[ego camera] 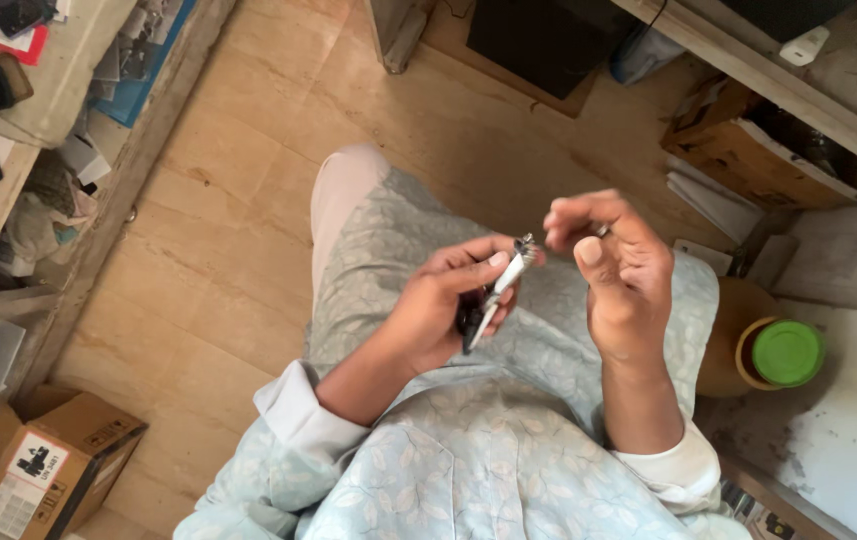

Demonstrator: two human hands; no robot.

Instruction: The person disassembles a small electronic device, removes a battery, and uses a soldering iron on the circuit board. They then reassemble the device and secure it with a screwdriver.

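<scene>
Head view:
Left hand [448,305]: clamped on a small metal tool [501,288], held above the lap.
Right hand [613,265]: just beside the tool's tip, fingers loosely curled, holding nothing visible.
Jar [786,354]: green-lidded, right of the right hand.
Cardboard box [48,460]: on the floor, well left.

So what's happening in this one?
A seated person works over their lap. The left hand grips a small metal part with a dark piece at its lower end. The right hand is raised beside its tip, fingers pinched, apparently empty. A jar with a green lid stands at the right, a cardboard box on the floor at the left.
</scene>
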